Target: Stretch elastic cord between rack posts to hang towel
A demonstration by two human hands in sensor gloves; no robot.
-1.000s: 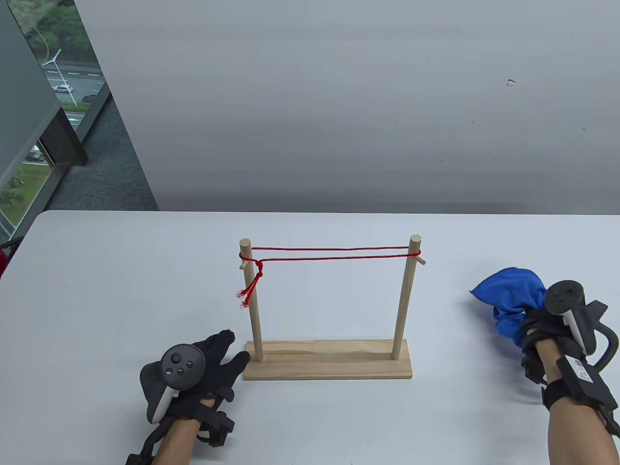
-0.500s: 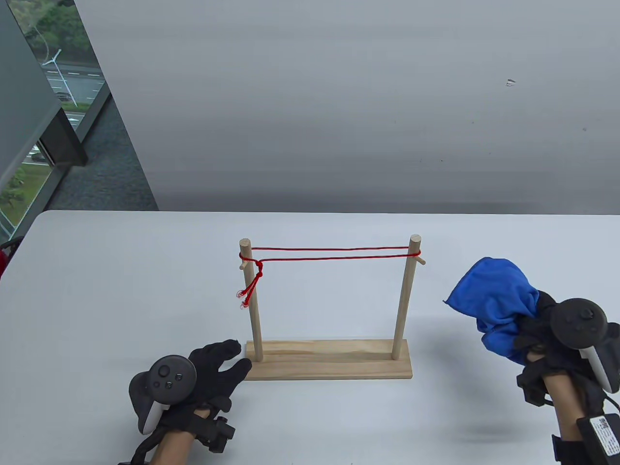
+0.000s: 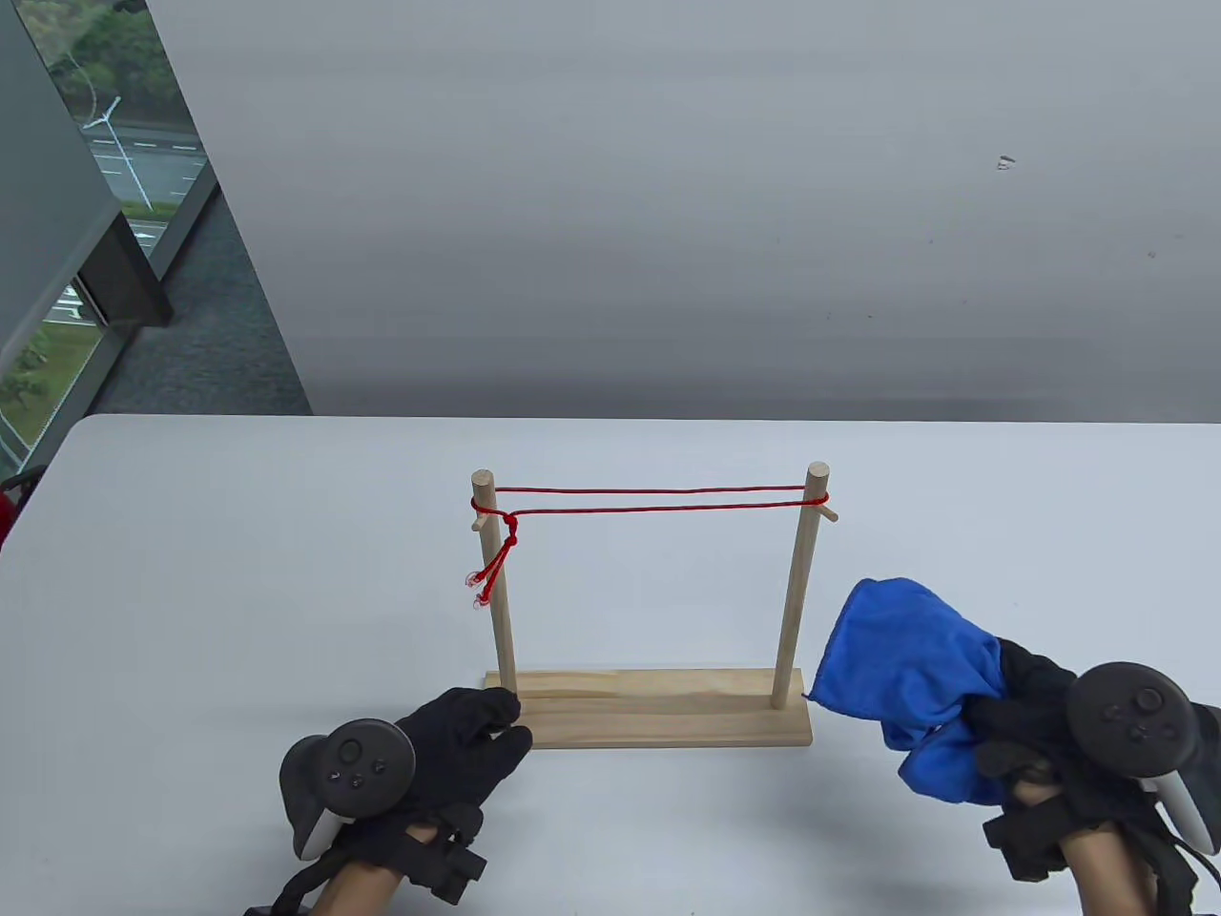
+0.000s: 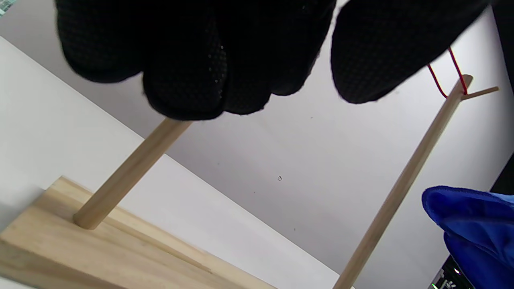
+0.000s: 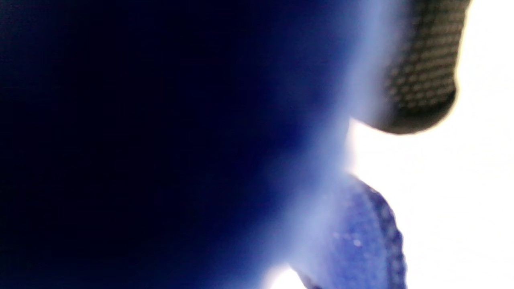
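A wooden rack stands mid-table with two upright posts. A red elastic cord runs doubled between the post tops and is knotted at the left post, with loose ends hanging. My right hand grips a bunched blue towel just right of the rack's base, above the table. The towel fills the right wrist view. My left hand sits at the base's left front corner, fingers curled, holding nothing; contact with the base is unclear. The left wrist view shows the fingers above the base.
The white table extends wide to the left of and behind the rack. A grey wall stands behind the table's far edge. A window is at the far left.
My right hand has carried the towel left and toward me, down to beside the rack's right end. My left hand has shifted right to the base's left front corner.
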